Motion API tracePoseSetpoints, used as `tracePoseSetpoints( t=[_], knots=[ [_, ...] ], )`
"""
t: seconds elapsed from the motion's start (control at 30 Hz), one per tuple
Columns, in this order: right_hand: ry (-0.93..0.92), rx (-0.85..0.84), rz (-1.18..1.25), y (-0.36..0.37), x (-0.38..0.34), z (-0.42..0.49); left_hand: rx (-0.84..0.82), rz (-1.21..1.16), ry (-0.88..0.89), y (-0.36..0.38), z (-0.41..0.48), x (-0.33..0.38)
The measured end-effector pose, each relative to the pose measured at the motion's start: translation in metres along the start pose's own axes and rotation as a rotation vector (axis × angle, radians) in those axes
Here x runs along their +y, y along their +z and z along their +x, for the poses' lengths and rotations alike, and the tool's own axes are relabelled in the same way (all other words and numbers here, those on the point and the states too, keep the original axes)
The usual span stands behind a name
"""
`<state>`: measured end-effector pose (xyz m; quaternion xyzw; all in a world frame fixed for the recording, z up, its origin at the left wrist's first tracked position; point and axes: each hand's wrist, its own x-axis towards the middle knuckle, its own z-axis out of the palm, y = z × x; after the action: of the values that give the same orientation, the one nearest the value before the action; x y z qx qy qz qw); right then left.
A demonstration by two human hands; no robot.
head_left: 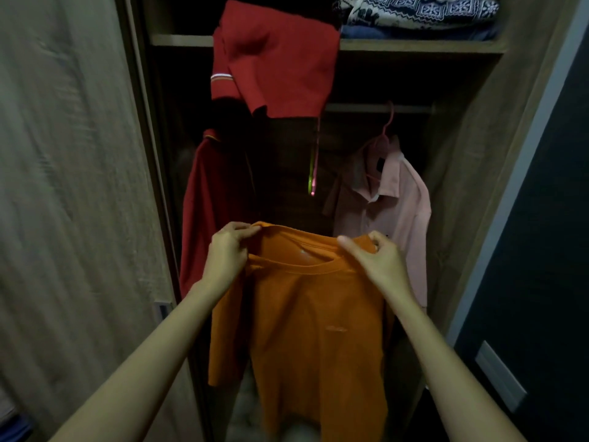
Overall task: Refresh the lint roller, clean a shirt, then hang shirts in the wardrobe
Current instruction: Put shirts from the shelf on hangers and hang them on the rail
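An orange T-shirt (pixel 315 330) hangs in front of the open wardrobe, held up by its shoulders. My left hand (pixel 228 252) pinches the left side of its collar. My right hand (pixel 377 260) grips the right shoulder. A pink shirt (pixel 398 212) hangs on a pink hanger (pixel 384 132) from the wardrobe rail (pixel 360 107) at the right. A dark red shirt (pixel 210 212) hangs at the left. Between them dangle pink and green hangers (pixel 314 173) with nothing on them. No lint roller is in view.
A red garment (pixel 277 59) drapes down over the shelf edge (pixel 420 46). Folded patterned clothes (pixel 420 14) lie on that shelf. The sliding door (pixel 73 186) stands at the left and the wardrobe's side wall (pixel 490 154) at the right.
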<state>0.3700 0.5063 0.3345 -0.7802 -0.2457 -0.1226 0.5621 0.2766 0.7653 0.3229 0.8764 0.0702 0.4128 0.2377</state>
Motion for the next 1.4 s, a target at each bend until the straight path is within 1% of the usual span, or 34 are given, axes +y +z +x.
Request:
tracePoseSetpoints(
  t=[0.07, 0.13, 0.2, 0.27, 0.33, 0.4, 0.47, 0.5, 0.57, 0.67, 0.83, 0.9, 0.97, 1.0, 1.03, 1.07, 1.13, 1.17, 1.2, 1.27, 1.3, 1.4],
  knots=[
    [-0.037, -0.015, -0.184, 0.002, -0.001, -0.003, -0.123, 0.121, -0.006, 0.003, -0.002, 0.002],
    [-0.084, -0.084, -0.315, -0.001, -0.003, -0.006, -0.272, 0.199, -0.035, 0.004, -0.003, 0.004],
    [-0.163, -0.256, -0.258, -0.006, -0.007, -0.008, -0.37, 0.206, -0.053, 0.0, 0.0, 0.004],
    [-0.268, -0.418, -0.189, -0.008, -0.009, -0.011, -0.422, 0.173, -0.063, -0.008, 0.002, 0.006],
    [-0.332, -0.511, -0.326, -0.007, -0.012, -0.014, -0.456, 0.136, -0.08, -0.015, 0.002, 0.008],
    [-0.345, -0.513, -0.512, -0.003, -0.01, -0.014, -0.475, 0.122, -0.096, -0.021, 0.002, 0.01],
    [-0.311, -0.435, -0.621, 0.0, -0.006, -0.013, -0.485, 0.141, -0.094, -0.026, 0.002, 0.011],
    [-0.268, -0.42, -0.665, 0.002, -0.003, -0.013, -0.488, 0.161, -0.091, -0.027, 0.001, 0.011],
    [-0.161, -0.469, -0.713, 0.006, 0.003, -0.012, -0.485, 0.196, -0.095, -0.03, 0.001, 0.01],
    [-0.126, -0.525, -0.67, 0.013, 0.008, -0.011, -0.484, 0.185, -0.109, -0.034, 0.004, 0.013],
    [-0.154, -0.607, -0.584, 0.012, 0.005, -0.005, -0.525, -0.025, -0.138, -0.046, 0.006, 0.023],
    [-0.167, -0.702, -0.424, 0.005, 0.001, 0.0, -0.554, -0.121, -0.167, -0.052, 0.005, 0.026],
    [-0.134, -0.816, -0.214, -0.001, -0.005, 0.007, -0.58, -0.231, -0.198, -0.057, 0.003, 0.028],
    [-0.11, -0.835, -0.122, -0.003, -0.01, 0.01, -0.585, -0.271, -0.203, -0.059, 0.002, 0.029],
    [-0.093, -0.798, -0.037, -0.003, -0.017, 0.015, -0.587, -0.299, -0.201, -0.061, 0.002, 0.03],
    [-0.093, -0.699, 0.036, 0.0, -0.024, 0.024, -0.588, -0.316, -0.197, -0.062, 0.002, 0.03],
    [-0.085, -0.387, 0.133, 0.014, -0.036, 0.051, -0.606, -0.326, -0.191, -0.063, 0.002, 0.032],
    [-0.045, -0.233, 0.178, 0.023, -0.041, 0.069, -0.624, -0.325, -0.189, -0.063, 0.003, 0.033],
    [0.012, -0.115, 0.231, 0.032, -0.044, 0.089, -0.64, -0.32, -0.186, -0.064, 0.004, 0.034],
    [0.12, 0.023, 0.302, 0.051, -0.05, 0.131, -0.66, -0.304, -0.187, -0.066, 0.006, 0.034],
    [0.15, 0.067, 0.293, 0.059, -0.052, 0.148, -0.667, -0.294, -0.191, -0.067, 0.008, 0.034],
    [0.228, 0.131, 0.245, 0.079, -0.055, 0.186, -0.685, -0.261, -0.201, -0.071, 0.012, 0.034]
  ],
)
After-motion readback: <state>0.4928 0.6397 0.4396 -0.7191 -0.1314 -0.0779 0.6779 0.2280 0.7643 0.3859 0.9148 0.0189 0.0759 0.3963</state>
